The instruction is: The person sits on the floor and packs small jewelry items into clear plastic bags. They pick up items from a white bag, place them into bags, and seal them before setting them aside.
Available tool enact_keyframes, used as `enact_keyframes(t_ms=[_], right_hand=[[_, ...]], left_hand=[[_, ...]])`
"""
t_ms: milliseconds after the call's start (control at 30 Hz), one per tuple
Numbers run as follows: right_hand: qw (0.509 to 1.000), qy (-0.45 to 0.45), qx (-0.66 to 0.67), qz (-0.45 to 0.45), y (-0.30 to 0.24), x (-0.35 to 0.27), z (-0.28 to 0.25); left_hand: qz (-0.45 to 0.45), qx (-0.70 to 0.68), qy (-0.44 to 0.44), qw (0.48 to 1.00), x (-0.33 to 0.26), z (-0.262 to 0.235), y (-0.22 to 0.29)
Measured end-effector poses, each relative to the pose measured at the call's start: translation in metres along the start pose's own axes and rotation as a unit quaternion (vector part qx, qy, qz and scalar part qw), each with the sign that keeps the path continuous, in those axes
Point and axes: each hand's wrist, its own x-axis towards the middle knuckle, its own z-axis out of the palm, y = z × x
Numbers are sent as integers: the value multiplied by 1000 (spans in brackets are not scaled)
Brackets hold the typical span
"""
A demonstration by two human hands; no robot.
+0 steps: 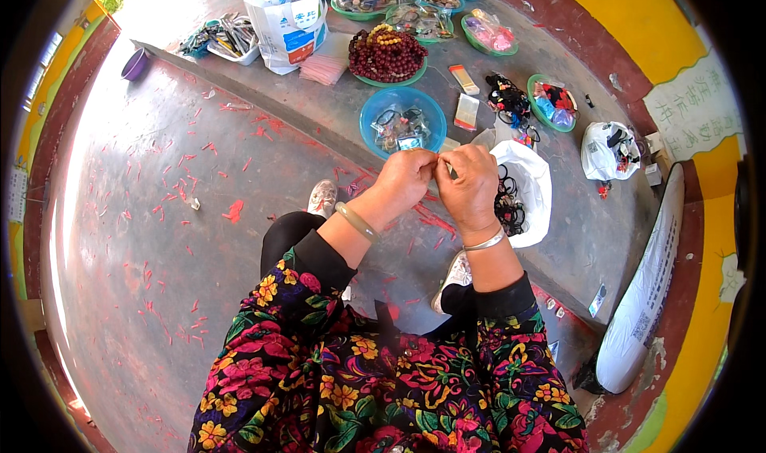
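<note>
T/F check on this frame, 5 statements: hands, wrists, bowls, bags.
1. Both hands meet in front of the person, fingertips pinched together. True: the left hand and right hand touch at a small item too tiny to identify.
2. The left wrist is bare. False: it wears a pale green bangle.
3. The blue bowl lies just beyond the hands. True.
4. The dark red beads sit in the blue bowl. False: they are heaped on a green plate farther away.
5. The white bag by the right hand holds bright pink items. False: it holds black loops.
</note>
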Motion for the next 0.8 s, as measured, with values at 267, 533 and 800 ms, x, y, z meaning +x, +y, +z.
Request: enact_keyframes(t_ms=[267, 533, 800], right_hand=[[999, -24, 19, 24, 0, 0, -2], [999, -38, -10, 18, -5, 1, -5], [998, -40, -40, 19, -7, 0, -3]], left_hand=[[6, 25, -3, 1000, 1, 0, -3], [61, 58, 20, 996, 0, 4, -11], [119, 72, 7, 990, -2, 3, -10]])
